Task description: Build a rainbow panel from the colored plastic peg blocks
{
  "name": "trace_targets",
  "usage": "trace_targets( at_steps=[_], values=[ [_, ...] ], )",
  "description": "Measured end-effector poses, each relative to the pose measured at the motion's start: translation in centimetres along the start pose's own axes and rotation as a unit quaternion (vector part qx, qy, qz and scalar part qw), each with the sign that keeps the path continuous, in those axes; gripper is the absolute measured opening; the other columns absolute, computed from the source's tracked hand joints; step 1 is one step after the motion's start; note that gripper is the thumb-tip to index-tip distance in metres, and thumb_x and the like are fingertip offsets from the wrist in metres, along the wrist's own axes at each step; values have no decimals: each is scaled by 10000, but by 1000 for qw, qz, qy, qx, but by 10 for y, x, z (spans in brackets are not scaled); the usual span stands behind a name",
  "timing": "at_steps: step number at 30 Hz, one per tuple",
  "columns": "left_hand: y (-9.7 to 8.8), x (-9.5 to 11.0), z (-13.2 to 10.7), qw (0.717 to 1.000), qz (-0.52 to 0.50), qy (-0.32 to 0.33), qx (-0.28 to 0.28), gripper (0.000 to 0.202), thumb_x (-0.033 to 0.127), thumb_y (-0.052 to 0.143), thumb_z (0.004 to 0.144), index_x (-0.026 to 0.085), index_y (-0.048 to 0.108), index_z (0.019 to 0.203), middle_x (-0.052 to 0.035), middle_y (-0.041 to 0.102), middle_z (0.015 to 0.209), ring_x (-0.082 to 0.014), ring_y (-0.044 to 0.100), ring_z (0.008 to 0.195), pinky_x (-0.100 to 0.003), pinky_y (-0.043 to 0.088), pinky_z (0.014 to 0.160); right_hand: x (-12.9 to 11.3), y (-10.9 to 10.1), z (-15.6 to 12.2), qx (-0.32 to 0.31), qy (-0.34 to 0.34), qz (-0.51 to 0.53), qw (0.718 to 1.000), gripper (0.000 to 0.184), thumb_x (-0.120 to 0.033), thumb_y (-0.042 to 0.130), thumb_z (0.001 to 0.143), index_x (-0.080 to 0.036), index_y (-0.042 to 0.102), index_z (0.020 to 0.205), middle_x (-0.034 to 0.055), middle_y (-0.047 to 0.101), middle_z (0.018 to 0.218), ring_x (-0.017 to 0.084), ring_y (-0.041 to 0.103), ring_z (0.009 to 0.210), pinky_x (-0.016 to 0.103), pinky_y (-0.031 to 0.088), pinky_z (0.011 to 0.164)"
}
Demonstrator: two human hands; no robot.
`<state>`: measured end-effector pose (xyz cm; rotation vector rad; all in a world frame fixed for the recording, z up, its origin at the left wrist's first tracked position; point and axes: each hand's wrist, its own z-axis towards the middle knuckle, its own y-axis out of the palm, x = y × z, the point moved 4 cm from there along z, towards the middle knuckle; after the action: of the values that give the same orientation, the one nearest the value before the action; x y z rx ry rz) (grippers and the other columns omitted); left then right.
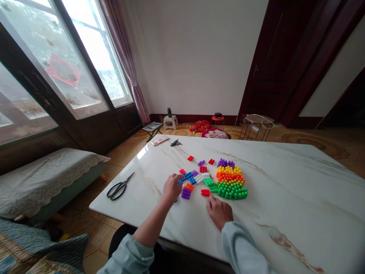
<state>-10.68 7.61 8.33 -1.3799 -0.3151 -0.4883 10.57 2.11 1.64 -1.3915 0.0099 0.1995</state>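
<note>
My left hand (pixel 172 186) reaches into the loose coloured pieces, its fingertips closed at the end of a blue ribbed plastic piece (pixel 188 176). Close by lie orange pieces (pixel 189 186), purple pieces (pixel 186 194) and white pieces (pixel 202 177). My right hand (pixel 219 211) rests on the table with its fingers curled, just below a red piece (pixel 205 192); what is under those fingers, if anything, is hidden. Green pieces (pixel 210 182) sit beside a standing cluster of beads in bands, with purple beads (pixel 226 163), orange beads (pixel 229 177) and green beads (pixel 232 191).
Black-handled scissors (pixel 119 188) lie at the left of the white marbled table (pixel 285 182). A pink phone (pixel 160 140) and a small dark object (pixel 175 142) are near the far edge. Beyond stand a white stool (pixel 170 121) and a round-topped stool (pixel 256 120).
</note>
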Motion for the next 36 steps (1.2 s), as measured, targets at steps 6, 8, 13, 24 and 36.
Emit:
trace_targets(
  at_steps=[6, 8, 13, 24, 36],
  values=[
    [-8, -59, -24, 972, 115, -191, -77, 500, 320, 629, 776, 194, 547, 1252, -125, 591, 1179, -253, 581, 1088, -305, 442, 837, -1, 1, 0, 7, -6, -10, 1000, 249, -272, 416, 937, -191, 649, 968, 54, 719, 781, 158, 658, 641, 267, 278, 506],
    [-2, -65, -23, 971, 106, -197, -79, 479, 323, 638, 771, 190, 566, 1225, -119, 597, 1183, -226, 597, 1067, -272, 435, 828, -1, 2, -1, 12, -7, -9, 1000, 251, -273, 415, 938, -192, 650, 976, 52, 719, 783, 157, 656, 639, 266, 282, 507],
    [5, -75, -18, 975, 87, -201, -45, 432, 313, 684, 697, 162, 608, 1094, -114, 642, 1094, -208, 615, 994, -241, 433, 786, 1, 5, -1, 17, -4, -8, 1000, 257, -264, 412, 937, -196, 644, 1023, 50, 720, 793, 158, 657, 644, 264, 288, 513],
    [18, -28, -48, 970, -187, -40, 152, 210, 372, 574, 812, 200, 601, 929, 1, 640, 768, -139, 591, 670, -231, 470, 604, 0, -4, -2, 15, -6, 48, 999, 254, -311, 405, 938, -192, 627, 976, 47, 716, 790, 157, 655, 654, 249, 318, 540],
    [84, 61, -46, 959, -260, 111, -31, 402, 80, 456, 744, 190, 705, 1040, -64, 700, 1055, -204, 590, 1012, -362, 464, 937, 7, 9, 1, 124, -70, 179, 973, 244, -217, 445, 904, -161, 565, 1110, 90, 643, 996, 184, 645, 854, 261, 493, 707]
  ],
)
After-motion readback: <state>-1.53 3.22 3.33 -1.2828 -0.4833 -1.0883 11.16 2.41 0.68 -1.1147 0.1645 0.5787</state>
